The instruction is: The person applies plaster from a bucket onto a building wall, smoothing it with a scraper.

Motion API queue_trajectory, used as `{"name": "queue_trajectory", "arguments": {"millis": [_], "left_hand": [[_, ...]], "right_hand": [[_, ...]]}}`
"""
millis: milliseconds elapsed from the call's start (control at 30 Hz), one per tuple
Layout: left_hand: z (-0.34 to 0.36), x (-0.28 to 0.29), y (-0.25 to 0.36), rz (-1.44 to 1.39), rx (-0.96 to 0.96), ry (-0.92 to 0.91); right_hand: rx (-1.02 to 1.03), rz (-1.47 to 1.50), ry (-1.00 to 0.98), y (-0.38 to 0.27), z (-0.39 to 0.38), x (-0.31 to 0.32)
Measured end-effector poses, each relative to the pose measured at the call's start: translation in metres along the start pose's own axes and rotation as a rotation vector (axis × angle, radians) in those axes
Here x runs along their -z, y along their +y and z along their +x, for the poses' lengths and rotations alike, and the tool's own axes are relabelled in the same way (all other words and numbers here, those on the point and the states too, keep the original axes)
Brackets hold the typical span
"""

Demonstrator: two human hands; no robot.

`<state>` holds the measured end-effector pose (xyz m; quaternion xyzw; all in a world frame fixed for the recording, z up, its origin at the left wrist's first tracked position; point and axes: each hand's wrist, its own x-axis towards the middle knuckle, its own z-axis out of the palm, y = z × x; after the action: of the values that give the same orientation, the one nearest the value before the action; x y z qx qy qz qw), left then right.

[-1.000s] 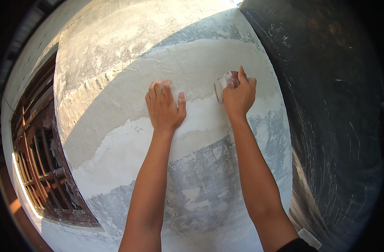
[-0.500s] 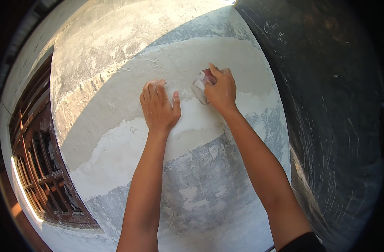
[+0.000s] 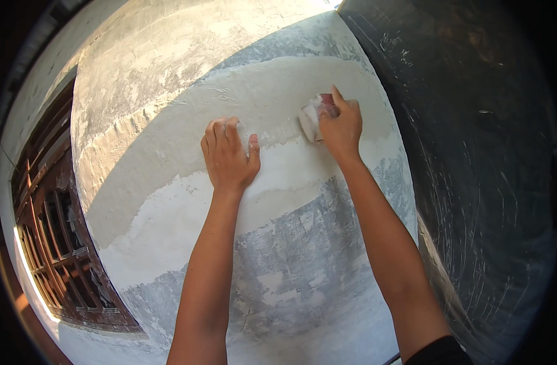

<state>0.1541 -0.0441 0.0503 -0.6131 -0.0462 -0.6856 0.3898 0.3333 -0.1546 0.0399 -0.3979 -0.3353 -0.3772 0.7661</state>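
Observation:
My right hand [image 3: 344, 131] grips a putty scraper [image 3: 312, 121] with a dark red grip and a wide blade smeared with white paste. Its blade lies against the damp-looking beige coat on the wall [image 3: 278, 91]. To the left, my left hand [image 3: 231, 155] is held at the wall with its fingers curled and its thumb apart. Something pale shows between that thumb and the forefinger, but the fingers hide most of it and I cannot make out what it is. White paste marks the left fingertips.
Below the beige coat runs a white band [image 3: 169, 213], then rough grey plaster [image 3: 290, 267]. Brown wooden window bars [image 3: 65, 243] stand at the left. A dark sheet [image 3: 473, 152] with pale scratches borders the wall on the right. Sunlight falls on the upper left.
My right hand has moved right and slightly up across the wall with the scraper. My left hand has stayed nearly in place.

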Motion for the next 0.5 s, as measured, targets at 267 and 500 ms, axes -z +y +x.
{"name": "queue_trajectory", "arguments": {"millis": [267,500], "left_hand": [[0.000,0.003,0.000,0.022,0.016,-0.012],[0.002,0.004,0.002,0.014,0.002,-0.002]], "right_hand": [[-0.035,-0.041,0.084,0.000,-0.007,-0.003],[-0.060,-0.066,0.073,-0.002,0.000,-0.013]]}}
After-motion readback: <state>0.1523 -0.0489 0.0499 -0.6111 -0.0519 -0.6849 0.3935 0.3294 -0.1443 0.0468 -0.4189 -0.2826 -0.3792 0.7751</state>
